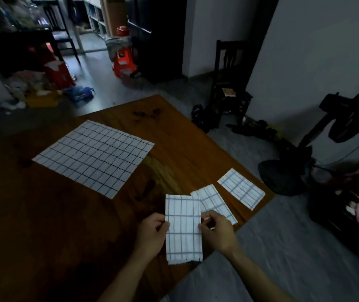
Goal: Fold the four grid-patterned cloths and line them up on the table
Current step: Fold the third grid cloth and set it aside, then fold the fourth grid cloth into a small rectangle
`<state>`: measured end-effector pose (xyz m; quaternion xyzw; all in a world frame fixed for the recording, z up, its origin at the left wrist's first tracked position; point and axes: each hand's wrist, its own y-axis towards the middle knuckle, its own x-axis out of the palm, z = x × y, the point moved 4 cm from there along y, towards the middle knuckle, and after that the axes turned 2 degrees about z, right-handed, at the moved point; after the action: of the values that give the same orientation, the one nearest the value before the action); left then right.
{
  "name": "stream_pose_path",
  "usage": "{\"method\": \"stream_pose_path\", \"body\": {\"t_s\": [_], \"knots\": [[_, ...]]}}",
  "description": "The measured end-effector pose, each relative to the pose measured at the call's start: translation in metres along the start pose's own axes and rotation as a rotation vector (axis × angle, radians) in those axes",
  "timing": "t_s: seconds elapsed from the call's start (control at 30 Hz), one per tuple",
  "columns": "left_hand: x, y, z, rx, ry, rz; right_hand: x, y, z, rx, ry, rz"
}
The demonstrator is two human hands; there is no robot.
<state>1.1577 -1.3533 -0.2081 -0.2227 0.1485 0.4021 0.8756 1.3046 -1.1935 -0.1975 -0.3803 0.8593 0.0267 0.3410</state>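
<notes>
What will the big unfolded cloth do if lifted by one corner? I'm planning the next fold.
The unfolded cloth lies thin and flat on the table, so it will probably droop limply. It looks light. Pushed, it would likely bunch up rather than slide.

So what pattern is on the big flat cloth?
The big flat cloth is white with thin dark grid lines, seen in the head view.

Cluttered home room; wooden table, chair, standing fan

on table: unfolded cloth far left; three folded cloths in row right of it: near, middle, far-right.
</notes>
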Motion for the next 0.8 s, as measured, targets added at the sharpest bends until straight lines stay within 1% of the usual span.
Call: {"method": "stream_pose_path", "body": {"t_s": [0.03,0.1,0.17,0.3,0.47,0.57,0.7,0.8], "knots": [[0.000,0.009,-0.003,-0.035,0.025,-0.004,0.003,0.008,0.000,0.032,-0.033,-0.046],[-0.004,0.026,-0.010,-0.095,0.172,-0.034,0.006,0.020,0.001,0.079,-0.101,-0.110],[-0.009,0.039,-0.014,-0.096,0.288,-0.050,0.005,0.031,-0.001,0.081,-0.153,-0.119],[-0.014,0.046,-0.010,-0.080,0.292,-0.052,-0.004,0.043,-0.001,0.053,-0.170,-0.086],[-0.013,0.039,0.015,0.002,0.294,-0.019,-0.026,0.048,-0.015,-0.083,-0.142,-0.079],[-0.015,0.021,0.030,0.034,0.287,0.016,-0.040,0.045,-0.026,-0.207,-0.156,-0.082],[-0.022,-0.019,0.041,0.061,0.267,0.125,-0.045,0.035,-0.042,-0.318,-0.136,-0.166],[-0.029,-0.055,0.036,0.049,0.242,0.199,-0.038,0.020,-0.055,-0.423,-0.143,-0.201]]}}
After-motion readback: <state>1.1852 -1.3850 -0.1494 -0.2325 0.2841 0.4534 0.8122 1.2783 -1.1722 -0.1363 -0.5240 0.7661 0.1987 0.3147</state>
